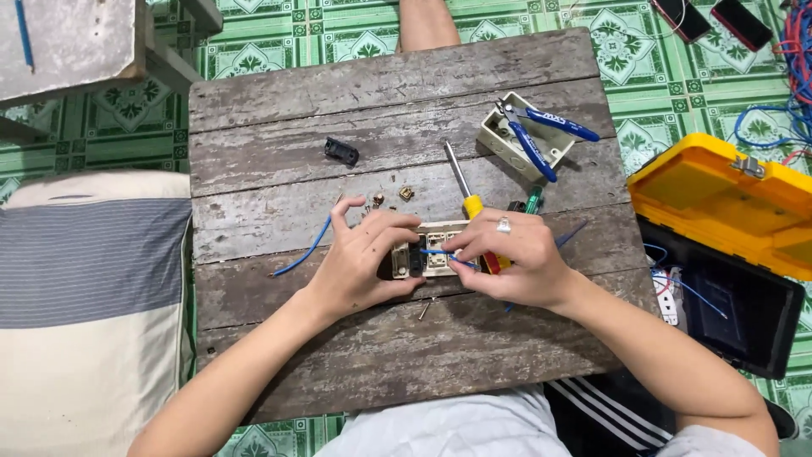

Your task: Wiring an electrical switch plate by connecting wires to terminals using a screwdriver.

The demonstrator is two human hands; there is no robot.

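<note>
**On the worktop: wiring a switch plate, blue lead going in**

On the grey plank worktop [279, 110], mid-board, sits the job: a cream switch plate [433, 250] lying back-side up between both hands. Yellow toolbox [719, 199] stands open off the right edge; cushion [85, 279] off the left.

Left hand [365, 258]: grip wrapped around the plate's left end, fingers curled over the top edge, thumb under, pinning it to the boards. Right hand [520, 258]: fingertips pinched shut on a short blue wire [444, 254], end laid across the plate's terminal block.

Yellow-handled screwdriver [463, 182] lies just above the plate, handle partly under the right hand. Blue-handled cutters [541, 131] rest on a cream wall box [520, 135]. Another blue wire [306, 250] trails left of the left hand. Black insert [341, 151] is well apart, upper middle. Loose brass screws [406, 193] near the plate's top edge.

Judgement: step is seating the conductor in a terminal. Next calls for holding the wire in place while the right hand swaps to the screwdriver; wire may slip out.
</note>
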